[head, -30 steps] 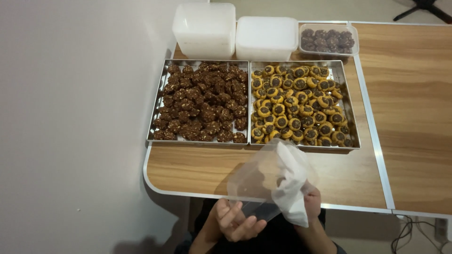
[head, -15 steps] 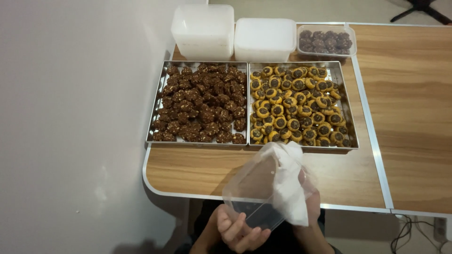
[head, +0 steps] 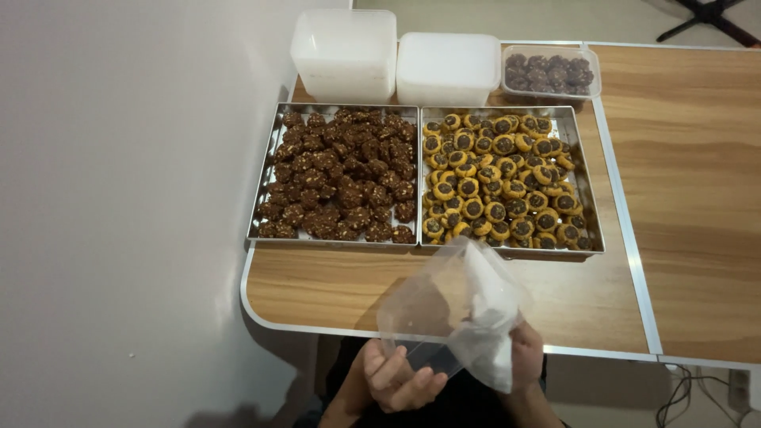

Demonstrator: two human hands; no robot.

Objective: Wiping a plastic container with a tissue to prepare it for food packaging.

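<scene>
Bag (head: 456,305), clear thin plastic, crinkled and puffed open, hangs over the near edge of the wood table (head: 682,198). Left hand (head: 400,380) curls shut on its lower rim, palm up; right hand (head: 525,357) pinches its side. Metal trays (head: 420,115) of knobbly brown and round yellow cookies sit beyond.

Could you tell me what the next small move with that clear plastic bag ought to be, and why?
Probably spread the mouth of the clear plastic bag wider. Both the left hand and the right hand grip it at the near table edge, and it looks crumpled, with nothing visible inside. The tray of dark cookies and the tray of yellow cookies sit full just beyond.
</scene>
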